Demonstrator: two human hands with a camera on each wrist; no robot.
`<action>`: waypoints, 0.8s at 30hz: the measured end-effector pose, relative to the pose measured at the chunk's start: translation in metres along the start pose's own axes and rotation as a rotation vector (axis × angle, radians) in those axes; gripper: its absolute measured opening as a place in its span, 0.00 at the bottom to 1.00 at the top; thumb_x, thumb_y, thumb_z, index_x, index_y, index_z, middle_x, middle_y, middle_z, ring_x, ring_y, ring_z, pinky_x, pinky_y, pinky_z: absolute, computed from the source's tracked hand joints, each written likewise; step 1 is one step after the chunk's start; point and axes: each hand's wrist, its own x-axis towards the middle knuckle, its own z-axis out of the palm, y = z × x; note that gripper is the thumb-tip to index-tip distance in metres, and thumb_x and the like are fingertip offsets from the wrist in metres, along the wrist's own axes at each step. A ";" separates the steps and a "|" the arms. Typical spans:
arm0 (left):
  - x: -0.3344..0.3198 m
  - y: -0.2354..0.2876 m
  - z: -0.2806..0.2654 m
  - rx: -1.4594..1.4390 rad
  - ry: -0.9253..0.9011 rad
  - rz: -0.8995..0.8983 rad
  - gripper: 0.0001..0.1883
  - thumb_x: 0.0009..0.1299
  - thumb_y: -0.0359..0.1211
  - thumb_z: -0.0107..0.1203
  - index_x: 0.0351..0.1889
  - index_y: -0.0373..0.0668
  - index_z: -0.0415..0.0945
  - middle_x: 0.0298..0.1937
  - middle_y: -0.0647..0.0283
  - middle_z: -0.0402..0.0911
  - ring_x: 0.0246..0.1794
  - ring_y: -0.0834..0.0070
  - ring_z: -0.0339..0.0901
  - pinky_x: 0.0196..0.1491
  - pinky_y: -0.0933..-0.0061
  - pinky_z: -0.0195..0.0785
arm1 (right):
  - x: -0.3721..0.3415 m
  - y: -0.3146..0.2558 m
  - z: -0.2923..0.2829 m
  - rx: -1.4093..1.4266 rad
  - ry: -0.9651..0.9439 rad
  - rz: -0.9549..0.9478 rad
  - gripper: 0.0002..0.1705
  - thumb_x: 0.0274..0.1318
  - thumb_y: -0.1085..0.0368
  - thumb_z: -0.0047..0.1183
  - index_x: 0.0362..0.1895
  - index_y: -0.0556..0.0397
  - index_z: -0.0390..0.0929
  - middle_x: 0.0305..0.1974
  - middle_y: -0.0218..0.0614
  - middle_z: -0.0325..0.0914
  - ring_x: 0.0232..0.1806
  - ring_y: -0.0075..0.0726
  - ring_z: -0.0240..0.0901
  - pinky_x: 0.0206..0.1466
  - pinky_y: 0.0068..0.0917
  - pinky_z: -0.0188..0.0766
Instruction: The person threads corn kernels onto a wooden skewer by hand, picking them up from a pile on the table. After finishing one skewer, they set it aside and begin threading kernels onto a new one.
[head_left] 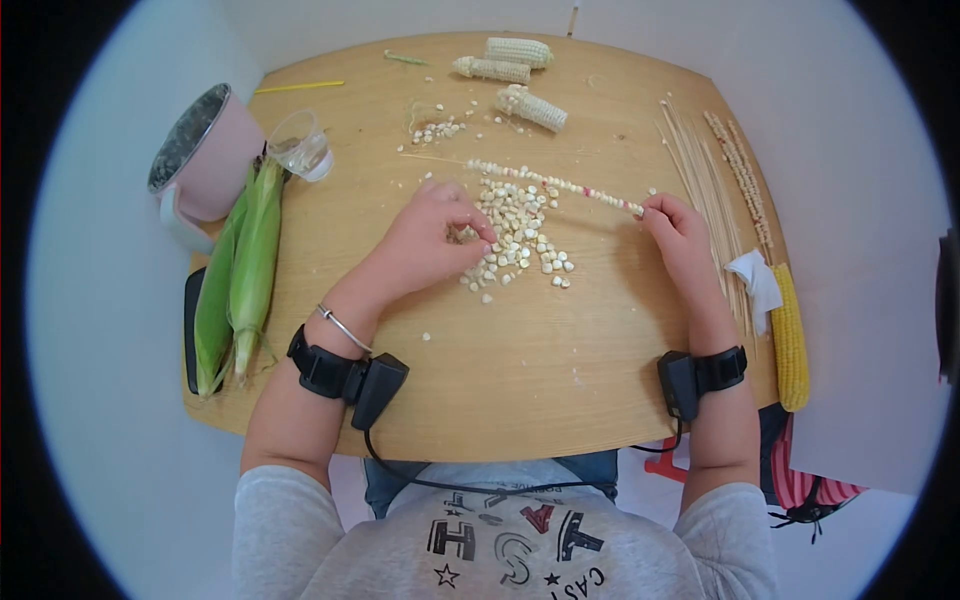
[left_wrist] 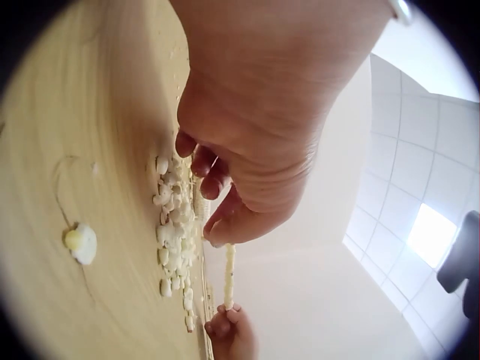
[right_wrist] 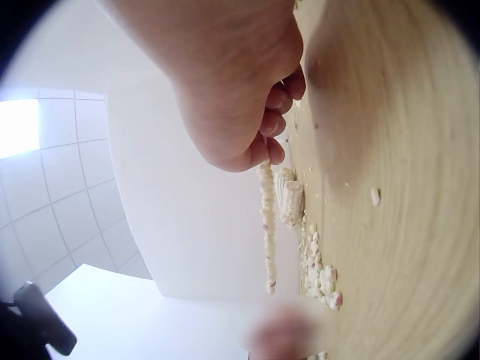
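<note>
A thin stick threaded with pale and a few reddish kernels (head_left: 560,184) slants across the head view, its bare tip pointing left. The right hand (head_left: 683,240) pinches its right end between thumb and fingers; the right wrist view shows the same hand (right_wrist: 232,97) with the kernel string (right_wrist: 268,225) hanging below it in the picture. The left hand (head_left: 425,240) is over the left edge of the loose kernel pile (head_left: 515,225), thumb and index finger close together. Whether a kernel is between the left fingertips (left_wrist: 214,232) cannot be told.
Cobs (head_left: 535,108) lie at the back. A pink pot (head_left: 215,155), a clear cup (head_left: 302,148) and green husked corn (head_left: 257,250) stand or lie at left. At right are bare sticks (head_left: 705,180), a white tissue (head_left: 755,280) and a yellow cob (head_left: 790,345).
</note>
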 end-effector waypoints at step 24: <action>0.003 -0.005 0.004 0.028 0.214 -0.091 0.07 0.56 0.30 0.53 0.32 0.40 0.74 0.31 0.63 0.72 0.35 0.70 0.66 0.41 0.74 0.60 | 0.003 0.005 -0.002 -0.017 0.050 0.006 0.10 0.46 0.65 0.45 0.27 0.59 0.73 0.16 0.26 0.64 0.20 0.18 0.58 0.23 0.18 0.54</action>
